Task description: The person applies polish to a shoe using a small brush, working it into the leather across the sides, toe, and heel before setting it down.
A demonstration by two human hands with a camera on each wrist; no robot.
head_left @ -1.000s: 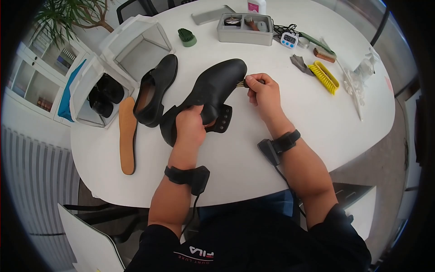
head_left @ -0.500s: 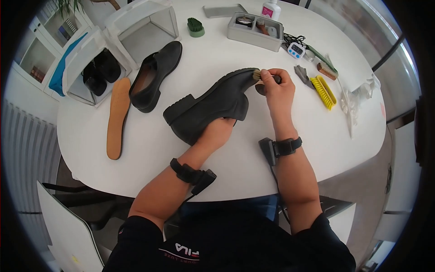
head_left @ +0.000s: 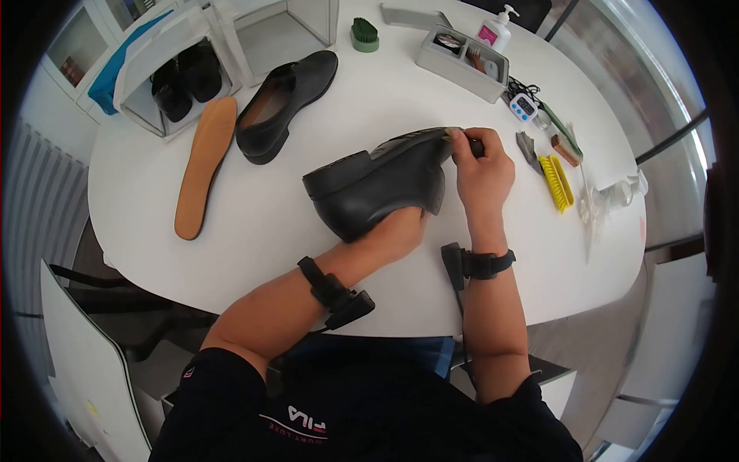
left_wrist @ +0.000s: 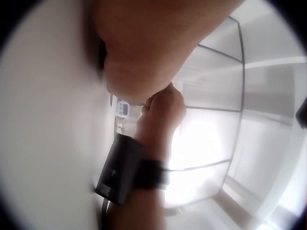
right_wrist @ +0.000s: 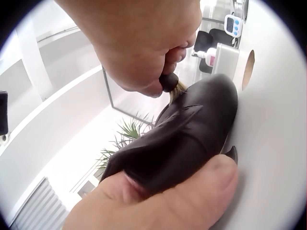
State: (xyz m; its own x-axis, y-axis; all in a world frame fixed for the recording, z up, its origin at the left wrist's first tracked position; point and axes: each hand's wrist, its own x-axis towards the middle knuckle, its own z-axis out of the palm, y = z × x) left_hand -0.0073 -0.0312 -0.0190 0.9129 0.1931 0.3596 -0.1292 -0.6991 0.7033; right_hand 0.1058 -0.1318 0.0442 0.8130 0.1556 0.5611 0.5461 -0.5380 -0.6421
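A black shoe (head_left: 385, 185) is tilted on its side in the head view, heel to the left, toe to the right, sole edge uppermost. My left hand (head_left: 400, 231) reaches into its opening and holds it, fingers hidden; the right wrist view shows the thumb of this left hand (right_wrist: 182, 201) outside the leather. At the toe, my right hand (head_left: 485, 165) pinches a small dark-handled brush (right_wrist: 170, 82), whose pale bristles touch the shoe (right_wrist: 211, 105). The left wrist view shows mostly bare skin and my right hand (left_wrist: 165, 108).
Another black shoe (head_left: 286, 104) and a tan insole (head_left: 206, 168) lie to the left, near a box (head_left: 173, 88) holding dark shoes. Behind are a green brush (head_left: 365, 35), a grey tin (head_left: 462, 69) and a pump bottle (head_left: 493, 32). A yellow brush (head_left: 556, 183) lies right.
The shoe has rolled from its upper facing up to its sole edge uppermost, my left hand turning with it. The brush in my right hand has followed the toe. The head view has shifted.
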